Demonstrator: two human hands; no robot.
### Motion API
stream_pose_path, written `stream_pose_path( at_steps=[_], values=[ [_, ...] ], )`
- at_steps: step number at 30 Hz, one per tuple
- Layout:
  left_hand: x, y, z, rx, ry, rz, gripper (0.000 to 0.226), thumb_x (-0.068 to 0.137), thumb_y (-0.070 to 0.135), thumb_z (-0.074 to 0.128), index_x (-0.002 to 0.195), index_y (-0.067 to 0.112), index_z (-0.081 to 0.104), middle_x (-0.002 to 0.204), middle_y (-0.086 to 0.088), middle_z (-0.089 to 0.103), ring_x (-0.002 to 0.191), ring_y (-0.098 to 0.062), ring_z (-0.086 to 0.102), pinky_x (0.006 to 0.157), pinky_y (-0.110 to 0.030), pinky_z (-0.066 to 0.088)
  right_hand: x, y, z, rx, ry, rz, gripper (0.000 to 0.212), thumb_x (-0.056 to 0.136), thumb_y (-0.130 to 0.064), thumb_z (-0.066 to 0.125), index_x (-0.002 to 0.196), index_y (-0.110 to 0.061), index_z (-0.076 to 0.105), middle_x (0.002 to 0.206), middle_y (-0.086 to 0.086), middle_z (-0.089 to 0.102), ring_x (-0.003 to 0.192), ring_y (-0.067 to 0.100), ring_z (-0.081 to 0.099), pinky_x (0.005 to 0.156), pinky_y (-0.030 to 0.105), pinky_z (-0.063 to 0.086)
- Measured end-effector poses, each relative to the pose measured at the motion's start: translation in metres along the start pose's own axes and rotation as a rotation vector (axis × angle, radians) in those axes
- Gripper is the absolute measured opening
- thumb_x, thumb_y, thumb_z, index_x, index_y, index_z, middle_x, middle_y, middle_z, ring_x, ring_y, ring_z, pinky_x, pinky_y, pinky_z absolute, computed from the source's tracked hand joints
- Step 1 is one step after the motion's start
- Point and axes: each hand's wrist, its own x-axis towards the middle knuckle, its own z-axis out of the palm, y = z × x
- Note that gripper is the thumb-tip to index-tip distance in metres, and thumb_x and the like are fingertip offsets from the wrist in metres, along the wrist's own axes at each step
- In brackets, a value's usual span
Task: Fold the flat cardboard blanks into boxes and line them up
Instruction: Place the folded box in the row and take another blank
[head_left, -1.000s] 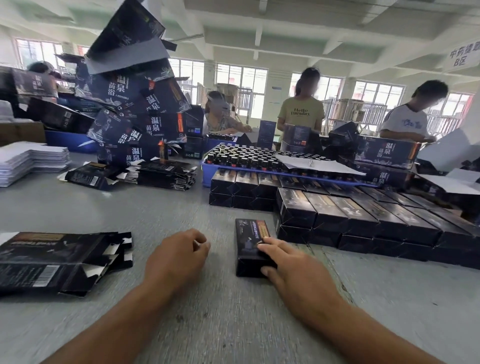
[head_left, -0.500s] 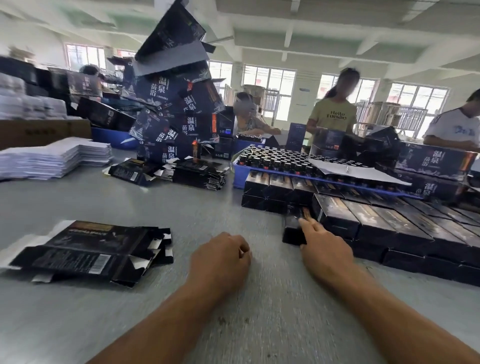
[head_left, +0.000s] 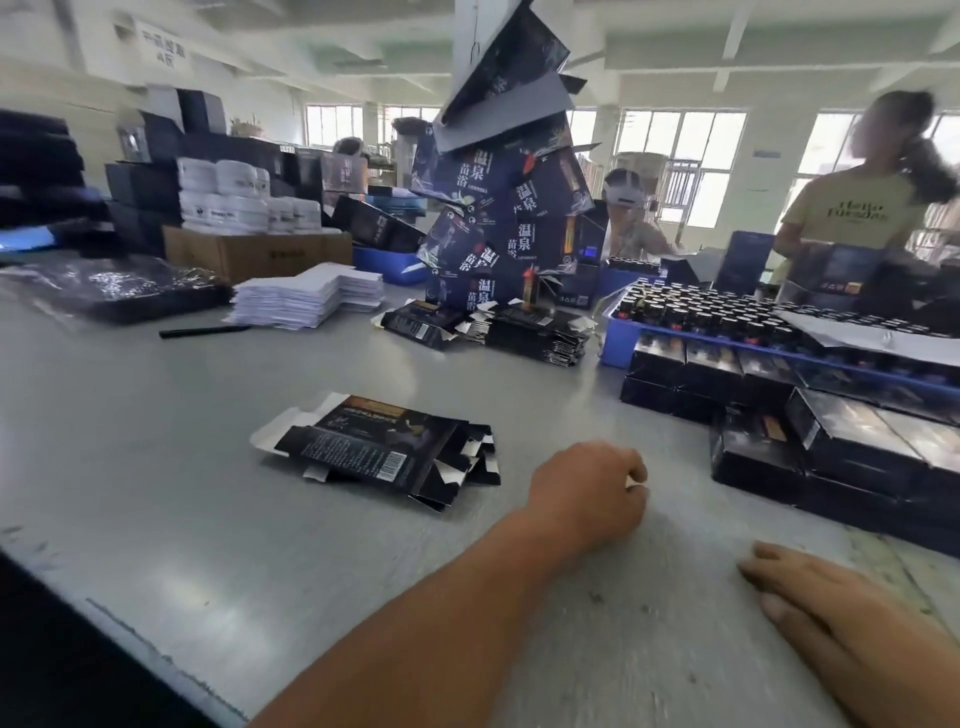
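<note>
A small pile of flat black cardboard blanks (head_left: 384, 449) lies on the grey table (head_left: 156, 467), left of my hands. Folded black boxes (head_left: 841, 447) stand in rows at the right; the newest one (head_left: 748, 452) sits at the row's left end. My left hand (head_left: 587, 493) rests on the table with its fingers curled under, holding nothing, between the blanks and the boxes. My right hand (head_left: 841, 618) lies flat on the table at the lower right, fingers straight, apart from the boxes.
A blue tray of dark bottles (head_left: 727, 322) stands behind the boxes. More flat blanks (head_left: 530, 335), a tall heap of dark cartons (head_left: 509, 208), white paper stacks (head_left: 306, 296) and a black pen (head_left: 202, 331) lie farther back. Other people work across the table.
My right hand pushed the folded box up against the row, let go and drew back to the table. The view has swung left toward the flat blanks.
</note>
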Motion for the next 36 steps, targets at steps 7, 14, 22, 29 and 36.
stream_pose_path(
  at_steps=[7, 14, 22, 29, 36],
  values=[
    [-0.006, -0.007, -0.037, -0.068, 0.208, 0.013, 0.040, 0.092, 0.012, 0.052, 0.126, 0.029, 0.065, 0.122, 0.004, 0.064, 0.097, -0.014, 0.061, 0.092, -0.035, 0.053, 0.001, 0.006, -0.006, 0.077, 0.023, -0.028, 0.032, 0.101, -0.051, 0.040, 0.121, -0.065, 0.020, 0.137, -0.043, 0.010, 0.129, -0.016, 0.022, 0.106, 0.005, 0.008],
    [-0.012, -0.068, -0.099, 0.177, 0.371, -0.027, 0.032, 0.100, 0.018, 0.048, 0.125, 0.025, 0.066, 0.118, 0.005, 0.069, 0.093, -0.009, 0.059, 0.075, -0.022, 0.041, -0.002, 0.007, -0.011, 0.126, 0.000, -0.023, 0.032, 0.099, -0.047, 0.049, 0.120, -0.065, 0.032, 0.135, -0.042, 0.023, 0.130, -0.010, 0.031, 0.115, 0.016, 0.020],
    [-0.037, -0.142, -0.104, 0.585, 0.124, -0.213, 0.047, 0.105, 0.051, 0.026, 0.132, 0.029, 0.058, 0.131, 0.000, 0.062, 0.126, -0.021, 0.050, 0.103, -0.039, 0.039, -0.005, 0.007, -0.009, 0.114, -0.007, -0.035, 0.036, 0.101, -0.046, 0.047, 0.136, -0.054, 0.043, 0.139, -0.038, 0.026, 0.134, -0.009, 0.028, 0.116, 0.016, 0.019],
    [-0.046, -0.149, -0.093, 0.681, 0.270, -0.158, 0.058, 0.100, 0.059, 0.019, 0.115, 0.027, 0.065, 0.120, 0.001, 0.063, 0.117, -0.022, 0.052, 0.101, -0.037, 0.038, -0.008, 0.005, -0.010, 0.113, 0.001, -0.017, 0.039, 0.103, -0.049, 0.042, 0.142, -0.051, 0.041, 0.150, -0.035, 0.025, 0.133, -0.011, 0.026, 0.113, 0.015, 0.019],
    [-0.053, -0.141, -0.099, 0.625, 0.410, -0.100, 0.062, 0.093, 0.063, 0.022, 0.097, 0.017, 0.064, 0.104, -0.006, 0.068, 0.102, -0.032, 0.061, 0.092, -0.047, 0.044, -0.012, 0.004, -0.008, 0.141, 0.019, -0.034, 0.039, 0.103, -0.048, 0.043, 0.142, -0.047, 0.045, 0.153, -0.030, 0.032, 0.135, -0.010, 0.029, 0.112, 0.012, 0.017]
  ],
)
